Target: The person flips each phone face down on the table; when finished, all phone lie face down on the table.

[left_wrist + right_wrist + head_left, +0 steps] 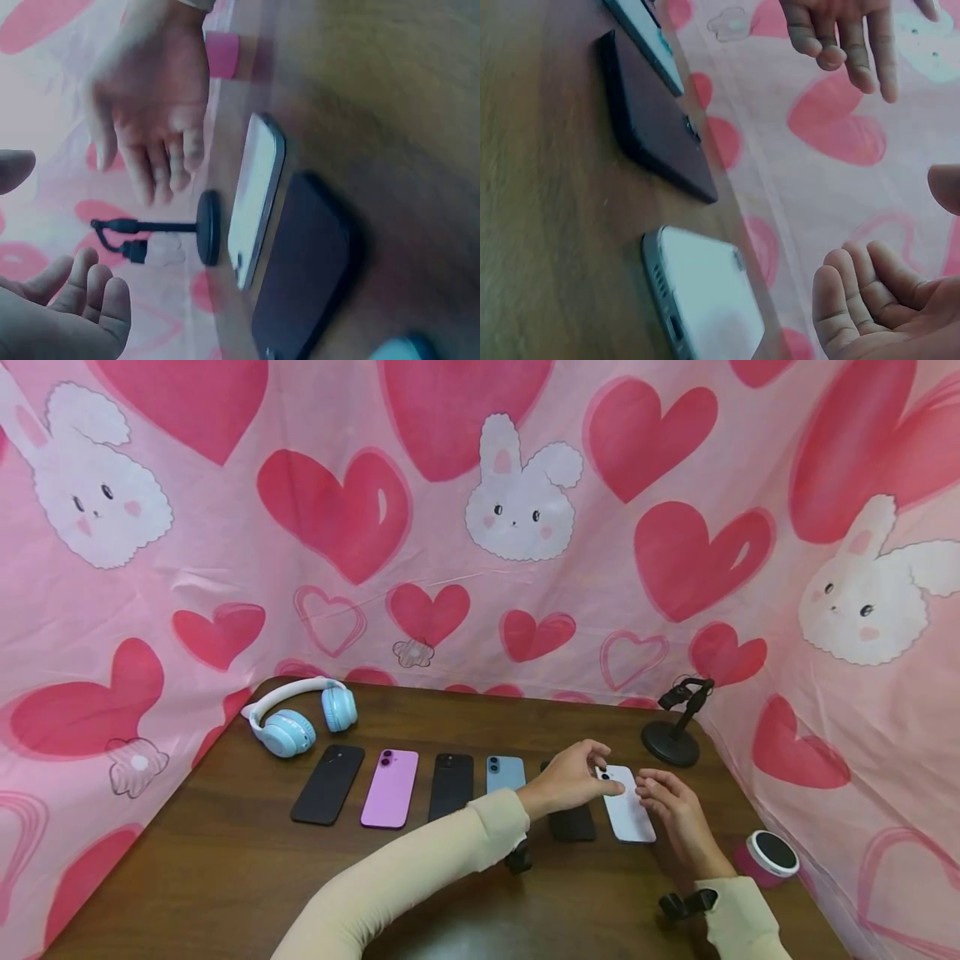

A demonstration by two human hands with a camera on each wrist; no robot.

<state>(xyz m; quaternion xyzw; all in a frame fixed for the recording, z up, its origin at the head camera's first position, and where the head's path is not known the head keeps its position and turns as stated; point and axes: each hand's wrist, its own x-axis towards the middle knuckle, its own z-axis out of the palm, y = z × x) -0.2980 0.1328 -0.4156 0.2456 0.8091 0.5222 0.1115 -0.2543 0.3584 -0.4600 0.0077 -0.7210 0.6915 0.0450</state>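
A white phone (628,806) lies back up on the wooden table, at the right end of a row of phones. Above its left side hovers my left hand (576,773), fingers loosely bent, holding nothing. On the phone's other side is my right hand (672,806), its palm turned inward with relaxed fingers. In the right wrist view a gap separates the right-hand fingers (847,292) from the white phone (709,292). Just left of it is a dark phone (572,823), partly hidden by my left hand. A light blue phone (506,773) is half covered by the left forearm.
Farther left lie a black phone (452,785), a pink phone (390,788) and another black phone (327,785). Light blue headphones (288,732) rest at the back left. A black stand (671,743) is at the back right, and a pink-and-white round object (767,858) sits near the right edge.
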